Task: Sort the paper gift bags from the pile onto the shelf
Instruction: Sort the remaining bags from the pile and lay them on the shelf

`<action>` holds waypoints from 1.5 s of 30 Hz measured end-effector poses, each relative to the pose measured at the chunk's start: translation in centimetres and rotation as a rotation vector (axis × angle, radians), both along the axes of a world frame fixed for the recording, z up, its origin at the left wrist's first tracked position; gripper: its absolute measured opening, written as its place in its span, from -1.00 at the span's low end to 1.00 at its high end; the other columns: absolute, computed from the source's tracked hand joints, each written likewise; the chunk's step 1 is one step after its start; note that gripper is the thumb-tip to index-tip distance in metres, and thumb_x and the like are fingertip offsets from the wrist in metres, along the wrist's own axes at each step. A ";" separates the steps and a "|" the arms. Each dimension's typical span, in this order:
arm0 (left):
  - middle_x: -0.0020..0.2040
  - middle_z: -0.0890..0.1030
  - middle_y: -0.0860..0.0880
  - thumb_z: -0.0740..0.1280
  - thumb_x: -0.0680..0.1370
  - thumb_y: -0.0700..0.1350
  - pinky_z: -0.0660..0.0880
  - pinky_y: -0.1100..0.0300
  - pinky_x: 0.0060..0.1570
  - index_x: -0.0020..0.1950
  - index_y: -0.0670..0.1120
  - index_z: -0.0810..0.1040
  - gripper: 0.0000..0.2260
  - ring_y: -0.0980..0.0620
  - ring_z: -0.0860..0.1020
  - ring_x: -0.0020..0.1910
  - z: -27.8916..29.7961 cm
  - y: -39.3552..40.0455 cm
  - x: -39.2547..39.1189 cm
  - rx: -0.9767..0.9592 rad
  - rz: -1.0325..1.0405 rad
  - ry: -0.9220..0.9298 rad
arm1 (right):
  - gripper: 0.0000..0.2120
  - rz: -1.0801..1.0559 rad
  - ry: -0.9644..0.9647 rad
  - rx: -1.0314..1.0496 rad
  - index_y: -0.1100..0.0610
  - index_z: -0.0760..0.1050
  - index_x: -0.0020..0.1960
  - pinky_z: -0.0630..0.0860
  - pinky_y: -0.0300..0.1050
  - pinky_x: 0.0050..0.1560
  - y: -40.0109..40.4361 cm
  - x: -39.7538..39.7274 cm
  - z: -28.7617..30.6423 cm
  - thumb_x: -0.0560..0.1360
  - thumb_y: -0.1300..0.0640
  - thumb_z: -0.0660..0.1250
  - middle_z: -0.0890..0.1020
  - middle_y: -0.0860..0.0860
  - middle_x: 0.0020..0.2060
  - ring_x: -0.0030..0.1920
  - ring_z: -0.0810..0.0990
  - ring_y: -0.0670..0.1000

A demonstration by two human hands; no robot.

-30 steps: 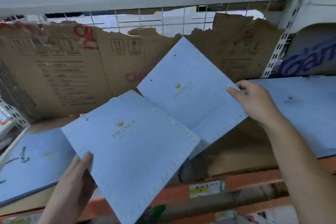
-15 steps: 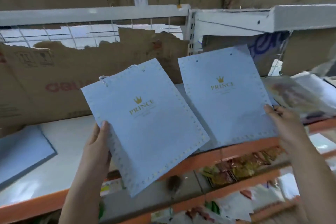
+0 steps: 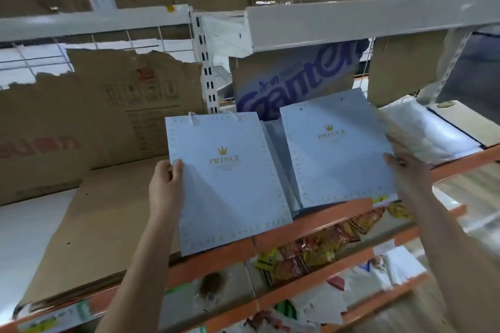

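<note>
Two flat pale blue paper gift bags with a gold crown and "PRINCE" print are in front of me. My left hand (image 3: 166, 184) grips the left bag (image 3: 230, 197) by its left edge, holding it upright over the shelf's orange front rail (image 3: 319, 222). My right hand (image 3: 405, 170) holds the right bag (image 3: 338, 165) at its right edge, and this bag lies on a small stack of like bags (image 3: 278, 159) on the shelf. White cord handles show at the left bag's top.
Flattened brown cardboard (image 3: 108, 211) covers the shelf to the left. A white slotted upright (image 3: 207, 73) divides the bays. A box with blue lettering (image 3: 295, 78) stands behind the stack. Clear plastic-wrapped sheets (image 3: 433, 132) lie to the right. Colourful packets (image 3: 324, 240) fill the lower shelf.
My view and both hands have shifted right along the shelf. The right bag has come down onto the stack; the left bag has turned more upright beside it.
</note>
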State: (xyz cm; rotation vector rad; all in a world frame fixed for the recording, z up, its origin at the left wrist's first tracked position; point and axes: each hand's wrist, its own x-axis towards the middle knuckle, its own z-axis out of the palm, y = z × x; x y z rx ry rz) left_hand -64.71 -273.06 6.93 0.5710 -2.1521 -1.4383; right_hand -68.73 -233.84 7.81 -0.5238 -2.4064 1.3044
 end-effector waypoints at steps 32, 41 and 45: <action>0.11 0.55 -0.15 0.19 0.58 -0.10 0.41 0.00 -0.03 0.16 -0.13 0.49 -0.79 -0.18 0.48 0.08 -2.8 8.1 9.7 -0.905 0.312 -0.343 | -0.68 0.907 0.240 0.442 0.23 0.41 0.29 0.31 -0.02 0.28 -6.9 0.6 -1.6 0.57 0.20 0.18 0.46 0.15 0.22 0.26 0.36 0.14; 0.01 0.60 -0.16 0.22 0.54 -0.11 0.47 -0.03 -0.09 0.05 -0.17 0.54 -0.81 -0.21 0.55 -0.01 -1.9 -3.2 22.9 -1.039 0.426 -0.507 | -0.72 1.288 0.367 0.420 0.20 0.46 0.24 0.35 -0.11 0.21 -25.7 11.6 -0.7 0.56 0.18 0.16 0.50 0.12 0.19 0.22 0.42 0.09; -0.09 0.60 -0.14 0.18 0.54 -0.05 0.47 -0.01 -0.16 -0.03 -0.15 0.54 -0.78 -0.20 0.55 -0.06 -2.4 -9.7 29.1 -1.014 0.491 -0.585 | -0.73 1.408 0.359 0.431 0.19 0.45 0.22 0.32 -0.14 0.13 -34.4 16.8 -0.8 0.58 0.15 0.13 0.49 0.10 0.17 0.17 0.42 0.09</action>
